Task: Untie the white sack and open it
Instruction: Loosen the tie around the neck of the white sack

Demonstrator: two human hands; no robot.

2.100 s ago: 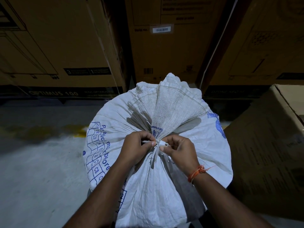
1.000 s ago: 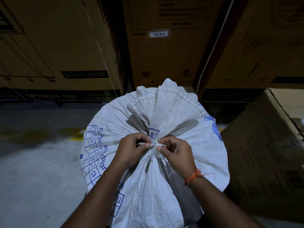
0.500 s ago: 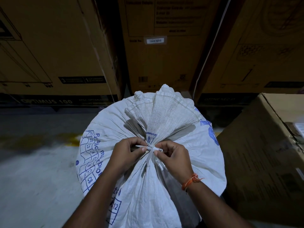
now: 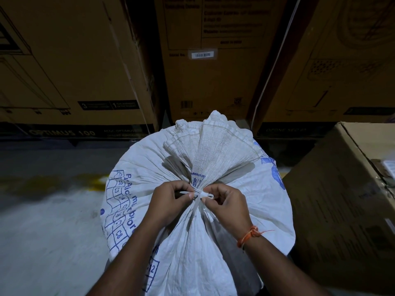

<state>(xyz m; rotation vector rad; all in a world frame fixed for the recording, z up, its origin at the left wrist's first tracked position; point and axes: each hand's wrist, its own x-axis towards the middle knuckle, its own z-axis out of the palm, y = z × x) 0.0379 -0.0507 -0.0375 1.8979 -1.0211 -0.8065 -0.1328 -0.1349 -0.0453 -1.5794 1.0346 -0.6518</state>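
Observation:
A full white woven sack [image 4: 252, 189] with blue print stands upright in front of me. Its neck is gathered tight and its mouth fans out above. A thin white tie [image 4: 199, 194] binds the neck. My left hand [image 4: 168, 201] pinches the tie's left end between thumb and fingers. My right hand [image 4: 226, 206], an orange thread on its wrist, pinches the right end at the knot. Both hands rest against the sack's neck. The sack's mouth is closed.
Tall brown cardboard cartons [image 4: 213, 82] stand close behind the sack in a row. Another carton [image 4: 346, 201] sits right against the sack on the right. Pale concrete floor [image 4: 47, 231] with a faded yellow mark lies to the left.
Both hands stay pinched on the tie at the neck, with small finger shifts. The view has tilted, so the sack sits lower in frame. The neck remains tied.

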